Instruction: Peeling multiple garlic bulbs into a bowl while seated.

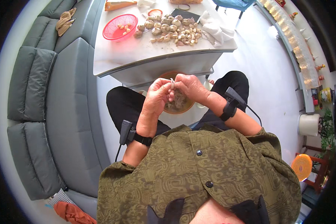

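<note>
Above an orange basin [168, 111] between the knees, the left hand [158, 92] pinches a pale garlic clove [172, 84] in its fingertips, and the right hand [192, 87] has its fingers closed against it. A light grip and lengthwise tugs should, I'd judge, strip it cleanly, letting scraps fall onto the papery skins [178, 100] below. The hands partly hide that basin. Beyond, on the counter [127, 56], lie loose cloves [183, 37], then whole bulbs [171, 24] crowding the right side of a red basket [105, 30]

The hands [157, 94] partly hide the pale garlic piece [172, 85] and the orange bowl [178, 112].
</note>
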Demonstrator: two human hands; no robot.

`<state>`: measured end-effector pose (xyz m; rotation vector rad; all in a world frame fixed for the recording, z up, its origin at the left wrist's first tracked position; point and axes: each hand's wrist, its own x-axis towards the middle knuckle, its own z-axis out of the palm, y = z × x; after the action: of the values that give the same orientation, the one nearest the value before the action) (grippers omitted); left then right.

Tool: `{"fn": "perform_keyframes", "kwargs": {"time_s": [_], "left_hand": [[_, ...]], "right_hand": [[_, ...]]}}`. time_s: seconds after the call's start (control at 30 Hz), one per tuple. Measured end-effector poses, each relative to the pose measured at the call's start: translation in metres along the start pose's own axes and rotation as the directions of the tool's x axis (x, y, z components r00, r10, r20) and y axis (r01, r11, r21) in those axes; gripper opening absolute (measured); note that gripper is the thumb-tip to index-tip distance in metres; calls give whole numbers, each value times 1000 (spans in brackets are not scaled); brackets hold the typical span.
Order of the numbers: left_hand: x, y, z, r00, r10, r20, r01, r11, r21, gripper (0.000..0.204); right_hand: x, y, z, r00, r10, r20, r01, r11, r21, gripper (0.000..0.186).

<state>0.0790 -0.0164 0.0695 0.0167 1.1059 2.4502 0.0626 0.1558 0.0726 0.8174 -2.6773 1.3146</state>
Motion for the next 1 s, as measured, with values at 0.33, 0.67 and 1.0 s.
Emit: {"fn": "perform_keyframes", "kwargs": {"time_s": [0.33, 0.67, 1.0], "left_hand": [[-1, -7, 16, 999, 4, -38, 3, 983, 182, 10], [-3, -5, 18, 997, 44, -60, -16, 916, 400, 8], [3, -21, 16, 946, 289, -143, -98, 681, 725, 13]], "right_hand": [[-1, -10, -4, 993, 110, 32, -110, 994, -1, 27], [-4, -3, 1, 992, 117, 38, -120, 989, 88, 24], [-4, -12, -2, 963, 261, 67, -266, 961, 81, 22]]}}
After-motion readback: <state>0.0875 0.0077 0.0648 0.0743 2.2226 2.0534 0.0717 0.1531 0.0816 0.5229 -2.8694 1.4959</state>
